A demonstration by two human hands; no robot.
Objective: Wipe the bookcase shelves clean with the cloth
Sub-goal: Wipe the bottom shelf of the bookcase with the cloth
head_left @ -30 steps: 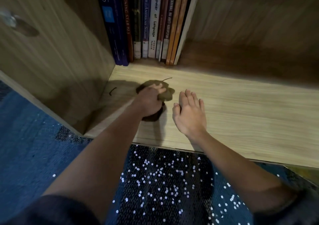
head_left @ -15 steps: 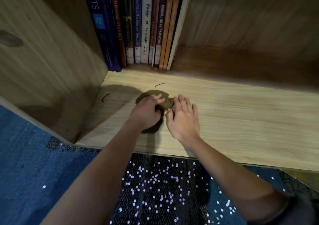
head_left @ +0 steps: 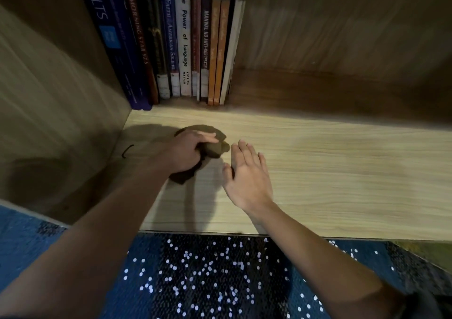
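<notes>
A crumpled brown cloth (head_left: pixel 215 145) lies on the light wooden bookcase shelf (head_left: pixel 342 172), near its left end. My left hand (head_left: pixel 188 152) is closed over the cloth and presses it onto the board; most of the cloth is hidden under the hand. My right hand (head_left: pixel 247 176) lies flat on the shelf just right of the cloth, fingers apart and holding nothing, its fingertips almost touching the cloth's edge.
A row of upright books (head_left: pixel 176 39) stands at the back left of the shelf. The bookcase's side wall (head_left: pixel 56 113) closes the left. A small dark curved mark (head_left: pixel 127 150) lies by that wall. Blue speckled carpet (head_left: pixel 208 277) lies below the front edge.
The dark thread seen behind the cloth earlier is no longer visible. My left hand with the cloth has shifted slightly over that spot. The view has tilted a little.
</notes>
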